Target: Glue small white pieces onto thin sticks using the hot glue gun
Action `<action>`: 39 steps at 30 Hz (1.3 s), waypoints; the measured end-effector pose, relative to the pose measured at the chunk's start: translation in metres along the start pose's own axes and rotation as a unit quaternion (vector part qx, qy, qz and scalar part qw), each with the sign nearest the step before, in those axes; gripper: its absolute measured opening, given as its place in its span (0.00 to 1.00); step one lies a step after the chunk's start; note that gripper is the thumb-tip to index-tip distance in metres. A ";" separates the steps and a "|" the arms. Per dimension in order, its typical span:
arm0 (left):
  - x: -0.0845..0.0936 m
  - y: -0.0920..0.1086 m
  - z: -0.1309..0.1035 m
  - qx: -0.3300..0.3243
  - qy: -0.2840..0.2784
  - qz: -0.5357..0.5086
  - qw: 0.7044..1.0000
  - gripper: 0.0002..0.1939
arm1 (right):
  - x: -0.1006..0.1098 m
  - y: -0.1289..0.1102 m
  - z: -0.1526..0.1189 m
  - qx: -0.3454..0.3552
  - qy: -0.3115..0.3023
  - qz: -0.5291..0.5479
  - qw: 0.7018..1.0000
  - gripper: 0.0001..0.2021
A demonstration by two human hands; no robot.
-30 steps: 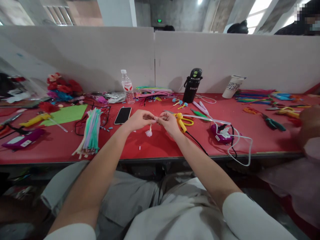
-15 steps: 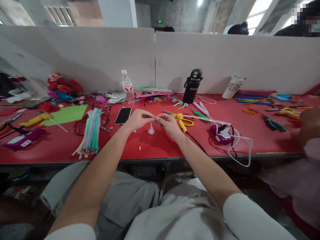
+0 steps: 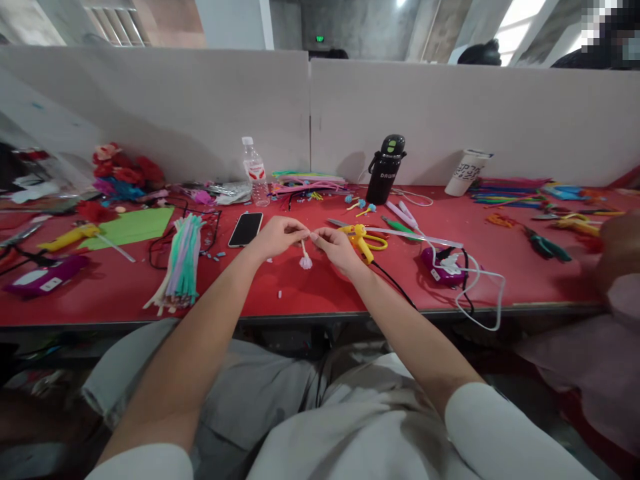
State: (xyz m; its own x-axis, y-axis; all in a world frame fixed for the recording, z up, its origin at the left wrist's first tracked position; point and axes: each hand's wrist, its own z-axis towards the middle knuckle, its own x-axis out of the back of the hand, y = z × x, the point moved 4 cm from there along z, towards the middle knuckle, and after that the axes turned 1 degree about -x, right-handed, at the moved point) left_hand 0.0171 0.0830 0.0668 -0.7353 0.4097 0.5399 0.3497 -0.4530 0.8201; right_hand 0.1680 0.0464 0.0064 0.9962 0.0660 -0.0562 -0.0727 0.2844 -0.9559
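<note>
My left hand (image 3: 281,236) is closed in a pinch over the middle of the red table (image 3: 250,283). From its fingertips hangs a small pale flower-like piece (image 3: 305,261), its thin stem pointing up and its pinkish-white tuft down. My right hand (image 3: 336,247) is pinched too, its fingertips almost touching those of the left; whatever sits between them is too small to make out. Just right of this hand lie a yellow glue gun (image 3: 363,244) and yellow-handled scissors (image 3: 378,243). A black phone (image 3: 246,229) rests left of my left hand.
A bundle of pastel pipe cleaners (image 3: 184,263) lies on the left. Behind stand a plastic bottle (image 3: 255,175), a black flask (image 3: 385,172) and a white cup (image 3: 466,175). Right are a purple power block (image 3: 440,269) with a white cable, pliers (image 3: 545,245) and another person's arm (image 3: 620,250).
The hanging pale piece has shifted slightly right and its stem is tilted more. My hands stay nearly in place, fingertips still close together.
</note>
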 end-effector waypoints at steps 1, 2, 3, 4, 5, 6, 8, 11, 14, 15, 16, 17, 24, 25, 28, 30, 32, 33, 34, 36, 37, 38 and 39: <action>0.000 0.000 0.000 -0.003 -0.003 -0.003 1.000 0.13 | -0.001 -0.001 -0.001 0.003 -0.009 0.000 1.000 0.18; -0.001 -0.001 0.000 -0.004 -0.005 -0.007 1.000 0.13 | -0.002 -0.002 -0.001 0.006 -0.018 0.001 1.000 0.19; -0.001 -0.001 0.000 -0.003 -0.006 -0.011 1.000 0.14 | -0.003 -0.003 -0.002 0.008 -0.026 0.002 1.000 0.19; -0.001 0.000 0.000 -0.001 -0.008 -0.016 1.000 0.14 | -0.003 -0.004 -0.002 0.010 -0.032 0.003 0.999 0.19; -0.002 0.000 0.000 0.001 -0.009 -0.024 1.000 0.14 | -0.004 -0.004 -0.002 0.012 -0.038 0.004 0.999 0.19; -0.002 0.000 -0.001 0.002 -0.011 -0.033 0.999 0.15 | -0.004 -0.005 -0.003 0.013 -0.042 0.005 0.999 0.19; -0.003 0.000 -0.001 0.005 -0.012 -0.047 0.999 0.16 | -0.004 -0.005 -0.003 0.010 -0.048 0.006 0.999 0.18; 0.001 -0.001 -0.001 -0.002 0.002 -0.044 0.999 0.15 | -0.003 -0.004 -0.003 -0.002 -0.033 0.008 0.999 0.18; 0.010 -0.002 -0.001 -0.026 0.045 -0.037 0.998 0.16 | 0.000 -0.002 -0.002 -0.015 0.004 0.007 1.000 0.18; 0.014 -0.001 -0.001 -0.032 0.065 -0.038 0.997 0.16 | 0.001 -0.001 -0.002 -0.018 0.015 0.006 1.000 0.18; 0.018 -0.001 -0.002 -0.037 0.088 -0.038 0.995 0.17 | 0.002 0.000 -0.002 -0.022 0.024 0.006 0.999 0.18; 0.021 0.000 -0.003 -0.041 0.113 -0.038 0.992 0.17 | 0.002 0.000 -0.002 -0.025 0.030 0.005 0.999 0.18; 0.027 0.004 -0.005 -0.041 0.210 -0.037 0.976 0.14 | 0.003 0.006 -0.003 -0.040 0.048 -0.003 0.998 0.16; 0.027 0.003 -0.005 -0.038 0.210 -0.040 0.976 0.14 | 0.003 0.007 -0.003 -0.043 0.049 -0.001 0.998 0.15; 0.026 0.001 -0.004 -0.029 0.211 -0.032 0.976 0.14 | 0.004 0.012 -0.002 -0.057 0.055 0.013 0.997 0.14; 0.027 0.001 -0.005 -0.026 0.215 -0.022 0.976 0.13 | 0.004 0.013 -0.001 -0.061 0.057 0.022 0.996 0.13; 0.027 0.002 -0.005 -0.028 0.222 -0.017 0.975 0.12 | 0.003 0.013 -0.002 -0.061 0.051 0.024 0.997 0.14; 0.028 0.003 -0.006 -0.029 0.227 -0.016 0.973 0.12 | 0.002 0.012 -0.002 -0.060 0.045 0.022 0.997 0.15; 0.027 0.004 -0.006 -0.029 0.232 -0.016 0.972 0.12 | 0.001 0.011 -0.002 -0.058 0.038 0.019 0.997 0.16; 0.027 0.005 -0.006 -0.025 0.242 -0.021 0.970 0.11 | 0.000 0.009 -0.003 -0.054 0.024 0.013 0.998 0.17; 0.026 0.005 -0.006 -0.023 0.244 -0.026 0.969 0.11 | -0.001 0.008 -0.003 -0.052 0.020 0.011 0.998 0.18; 0.026 0.004 -0.005 -0.022 0.245 -0.033 0.969 0.12 | -0.002 0.007 -0.003 -0.050 0.019 0.011 0.999 0.18; 0.025 0.003 -0.004 -0.021 0.245 -0.041 0.968 0.12 | -0.002 0.007 -0.003 -0.049 0.019 0.012 0.999 0.19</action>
State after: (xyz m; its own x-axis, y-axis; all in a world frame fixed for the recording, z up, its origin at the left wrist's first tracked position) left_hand -0.0029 0.0884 0.0818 -0.9503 0.0254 0.3104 0.2624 -0.4717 0.8418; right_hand 0.1657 0.0451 -0.0011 0.9954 0.0348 -0.0888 -0.0938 0.1886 -0.9776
